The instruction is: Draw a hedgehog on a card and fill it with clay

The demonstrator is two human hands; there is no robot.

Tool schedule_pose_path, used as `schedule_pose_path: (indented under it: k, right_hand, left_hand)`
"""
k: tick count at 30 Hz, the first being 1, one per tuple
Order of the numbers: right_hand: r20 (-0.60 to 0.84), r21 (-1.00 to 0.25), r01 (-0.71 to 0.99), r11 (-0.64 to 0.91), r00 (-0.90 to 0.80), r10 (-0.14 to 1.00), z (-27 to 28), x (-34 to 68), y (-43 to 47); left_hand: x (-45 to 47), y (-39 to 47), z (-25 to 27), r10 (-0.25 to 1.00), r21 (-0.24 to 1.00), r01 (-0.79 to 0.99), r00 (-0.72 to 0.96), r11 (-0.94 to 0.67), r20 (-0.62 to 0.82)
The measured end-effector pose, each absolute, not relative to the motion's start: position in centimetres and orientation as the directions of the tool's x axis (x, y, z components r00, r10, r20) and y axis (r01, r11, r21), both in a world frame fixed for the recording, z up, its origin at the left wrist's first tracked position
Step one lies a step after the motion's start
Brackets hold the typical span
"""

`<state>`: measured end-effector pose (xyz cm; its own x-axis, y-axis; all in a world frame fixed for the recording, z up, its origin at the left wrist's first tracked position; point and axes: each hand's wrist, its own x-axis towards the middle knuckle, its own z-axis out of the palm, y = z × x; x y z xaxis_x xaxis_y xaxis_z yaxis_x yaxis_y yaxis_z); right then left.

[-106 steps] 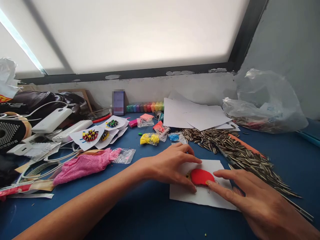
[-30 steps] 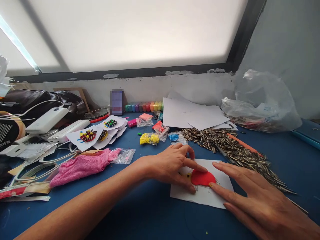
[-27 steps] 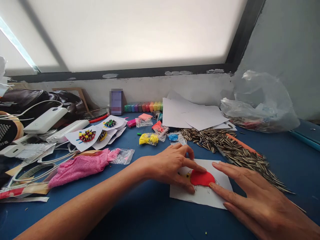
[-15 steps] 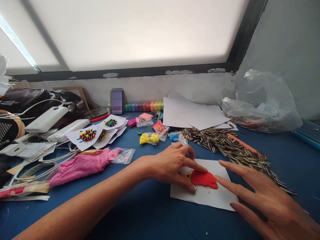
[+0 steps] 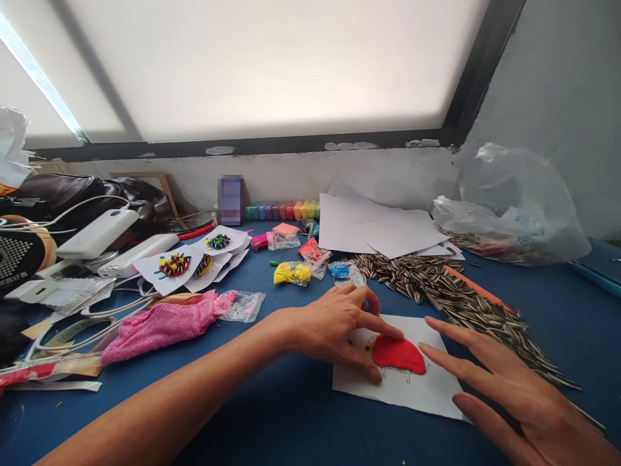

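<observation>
A white paper sheet (image 5: 427, 398) lies on the blue tabletop with a flat red clay shape (image 5: 400, 356) on it. Yellowish clay with a dark dot sits at the shape's left end, partly behind my fingers, and small drawn legs show below. My left hand (image 5: 339, 323) rests over the sheet's left side, thumb and index finger apart, the index tip at the red clay's upper edge. On the right, my right hand (image 5: 514, 382) is spread with nothing in it, its index and middle fingertips close to the clay's right end.
Striped sunflower seeds (image 5: 466, 291) are heaped behind my right hand. Clay packets, including a yellow one (image 5: 292, 274), lie at mid-table. Decorated papers (image 5: 169, 265), a pink cloth (image 5: 160, 327), cables and white power banks (image 5: 97, 233) crowd the left; blank sheets (image 5: 378, 226) lie at the back.
My right hand's index and middle fingertips have drawn slightly away from the red clay's right end. My left hand keeps its place on the sheet. The whole view has shifted a little.
</observation>
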<state>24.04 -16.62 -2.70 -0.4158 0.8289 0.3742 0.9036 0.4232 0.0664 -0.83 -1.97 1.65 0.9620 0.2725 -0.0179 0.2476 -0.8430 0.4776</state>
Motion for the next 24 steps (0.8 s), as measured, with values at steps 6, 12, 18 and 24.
schedule_pose_path:
  k: [6, 12, 18, 24]
  right_hand:
    - [0.435, 0.065, 0.899, 0.432, -0.416, 0.799, -2.4, 23.2, -16.0]
    - [0.451, 0.174, 0.868, 0.464, -0.490, 0.746, -1.6, 22.6, -15.6]
    - [0.409, 0.148, 0.854, 0.499, -0.512, 0.755, -0.6, 21.1, -14.3]
    - [0.353, 0.079, 0.848, 0.523, -0.515, 0.781, -1.3, 20.5, -12.8]
  left_hand:
    - [-1.0, -1.7, 1.3, 0.289, 0.504, 0.252, 0.957, -0.826, -0.005]
    - [-1.0, -1.4, 0.9, 0.276, 0.518, 0.218, 0.960, -0.827, 0.036]
    - [-0.9, -1.5, 0.9, 0.278, 0.508, 0.219, 0.960, -0.833, 0.042]
    - [-0.8, -1.2, 0.4, 0.292, 0.537, 0.203, 0.953, -0.819, 0.085]
